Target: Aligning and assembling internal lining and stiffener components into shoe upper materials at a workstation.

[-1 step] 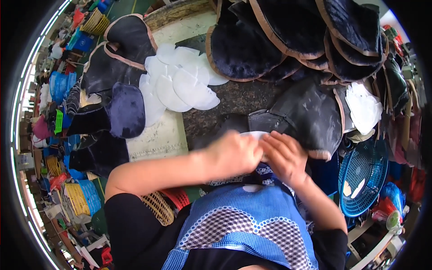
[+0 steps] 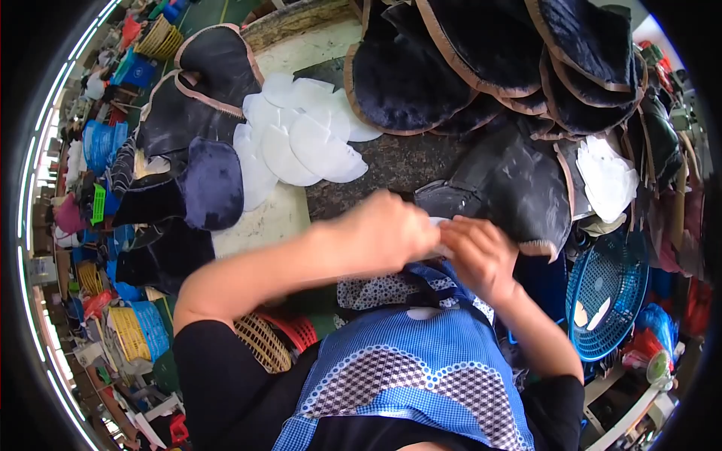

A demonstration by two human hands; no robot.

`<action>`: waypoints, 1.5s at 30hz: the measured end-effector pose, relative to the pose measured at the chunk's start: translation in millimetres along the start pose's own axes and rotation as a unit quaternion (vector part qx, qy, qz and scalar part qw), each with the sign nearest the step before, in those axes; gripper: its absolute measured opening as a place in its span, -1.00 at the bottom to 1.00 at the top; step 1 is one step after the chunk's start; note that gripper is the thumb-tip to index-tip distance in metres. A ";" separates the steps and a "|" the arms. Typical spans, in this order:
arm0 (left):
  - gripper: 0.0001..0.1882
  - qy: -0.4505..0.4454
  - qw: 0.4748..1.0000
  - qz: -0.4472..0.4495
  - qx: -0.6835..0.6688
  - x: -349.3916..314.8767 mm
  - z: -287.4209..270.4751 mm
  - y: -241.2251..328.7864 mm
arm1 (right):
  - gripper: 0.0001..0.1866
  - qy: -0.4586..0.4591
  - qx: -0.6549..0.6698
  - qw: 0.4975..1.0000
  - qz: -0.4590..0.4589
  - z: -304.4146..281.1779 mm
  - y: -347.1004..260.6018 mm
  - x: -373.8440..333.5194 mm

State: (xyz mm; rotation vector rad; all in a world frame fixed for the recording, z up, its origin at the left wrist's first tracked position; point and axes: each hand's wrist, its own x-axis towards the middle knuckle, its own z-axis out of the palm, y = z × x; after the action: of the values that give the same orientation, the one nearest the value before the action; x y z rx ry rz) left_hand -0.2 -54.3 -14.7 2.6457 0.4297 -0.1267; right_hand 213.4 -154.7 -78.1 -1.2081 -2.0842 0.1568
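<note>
In front of my apron, my left hand (image 2: 395, 231) is closed in a fist, slightly smeared by motion. My right hand (image 2: 481, 255) meets it with bent fingers. Between them shows a sliver of a thin white piece (image 2: 438, 221), mostly covered by my fingers. Just beyond my right hand lies a black leather boot upper (image 2: 519, 192) with a pale tan edge. To the left, rounded white sheet pieces (image 2: 301, 146) are spread in an overlapping pile on the table.
Fur-lined black uppers (image 2: 481, 56) are stacked at the far right. More black uppers (image 2: 207, 71) and a dark fur piece (image 2: 213, 184) lie on the left. White pieces (image 2: 605, 180) sit near the right edge, above a blue plastic basket (image 2: 645, 263). Crates and clutter line the left side.
My left hand has shifted slightly up and away from my body. Less of the white piece shows between my hands. The right hand has barely moved.
</note>
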 end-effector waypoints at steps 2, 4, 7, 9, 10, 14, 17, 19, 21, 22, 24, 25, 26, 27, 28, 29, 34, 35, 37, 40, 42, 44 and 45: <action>-0.75 -0.031 0.970 0.018 -0.240 9.4 -34.5 -46.1 | -0.88 -0.024 0.046 0.995 0.086 -15.2 0.8 34.0; -0.68 -0.124 0.904 -0.052 -0.406 20.7 -49.2 -78.2 | -0.81 -0.097 0.179 0.964 0.173 -33.4 10.4 63.0; -0.69 -0.121 0.931 -0.072 -0.338 24.4 -72.6 -68.9 | -0.76 -0.180 0.172 0.940 0.233 -50.3 10.0 84.4; -0.69 -0.106 0.933 -0.021 -0.343 23.5 -69.1 -69.6 | -0.69 -0.156 0.133 0.953 0.224 -43.3 -3.1 84.9; -0.72 -0.050 0.932 0.035 -0.358 23.0 -61.5 -62.9 | -0.69 -0.035 0.118 0.980 0.157 -24.7 -5.5 73.9; -0.84 0.177 0.963 0.082 0.187 2.4 -50.1 -17.5 | -0.86 0.125 -0.035 0.986 -0.100 19.1 9.1 67.8; -0.89 0.158 0.948 0.091 0.261 -14.1 -24.1 -19.2 | -0.74 0.046 0.004 0.999 -0.025 39.6 0.1 49.8; -0.86 0.123 0.954 0.028 0.272 -28.7 0.2 -26.6 | -0.50 -0.007 -0.025 0.999 -0.019 29.7 -23.9 32.1; -0.76 0.160 0.957 0.017 0.241 -33.5 2.2 -27.4 | -0.53 -0.024 0.169 0.985 -0.017 -25.5 -38.2 25.5; -0.69 0.151 0.967 0.004 0.206 -34.3 -7.5 -20.2 | -0.57 0.025 0.119 0.991 -0.060 -52.3 -28.7 20.8; -0.61 0.166 0.974 -0.014 0.154 -35.5 -28.2 -2.9 | -0.75 0.073 0.002 0.997 0.006 -115.0 18.5 1.7; -0.55 0.179 0.977 -0.040 0.112 -37.1 -30.4 -2.4 | -0.79 0.111 -0.026 0.981 0.156 -138.0 40.8 -3.6; -0.55 0.176 0.978 -0.037 0.110 -32.1 -34.5 -1.4 | -0.85 0.160 -0.084 0.952 0.247 -160.3 78.9 -17.0; -0.55 0.176 0.983 -0.014 0.051 -18.5 -38.1 -0.9 | -0.91 0.132 -0.209 0.916 0.317 -185.8 112.4 -34.4; -0.54 0.175 0.985 0.003 -0.005 -4.7 -43.6 1.8 | -0.93 0.082 -0.330 0.900 0.273 -204.0 135.1 -54.4; -0.57 0.164 0.985 0.034 -0.047 16.0 -49.7 8.0 | -0.84 0.033 -0.335 0.912 0.234 -213.8 155.8 -72.0; -0.69 0.133 0.968 0.158 -0.144 123.6 -42.1 26.1 | -0.65 -0.110 -0.340 0.929 0.095 -205.5 189.0 -53.7; -0.68 0.119 0.967 0.171 -0.145 146.9 -35.8 26.8 | -0.66 -0.158 -0.314 0.930 0.106 -207.6 195.8 -51.3; -0.66 0.107 0.966 0.192 -0.136 188.7 -22.1 31.3 | -0.68 -0.188 -0.318 0.925 0.089 -206.3 201.6 -48.8; -0.51 0.148 0.960 0.231 -0.056 236.6 0.7 36.2 | -0.82 -0.171 -0.315 0.933 0.032 -202.6 202.3 -49.2; -0.35 0.150 0.956 0.249 0.019 256.0 11.5 37.2 | -0.84 -0.153 -0.316 0.936 0.011 -200.4 202.4 -51.3; -0.29 0.156 0.959 0.226 0.065 267.4 23.9 41.1 | -0.86 -0.128 -0.318 0.939 -0.010 -200.1 201.7 -55.0; -0.23 0.142 0.963 0.212 0.086 270.7 28.3 39.5 | -0.86 -0.126 -0.318 0.940 -0.011 -198.4 204.4 -57.2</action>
State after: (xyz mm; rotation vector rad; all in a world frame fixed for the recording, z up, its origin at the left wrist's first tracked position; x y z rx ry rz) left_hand 268.3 -25.2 -66.4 2.8684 -0.0737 0.3699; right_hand 501.7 -133.4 -49.0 -1.6003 -2.4684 -0.4300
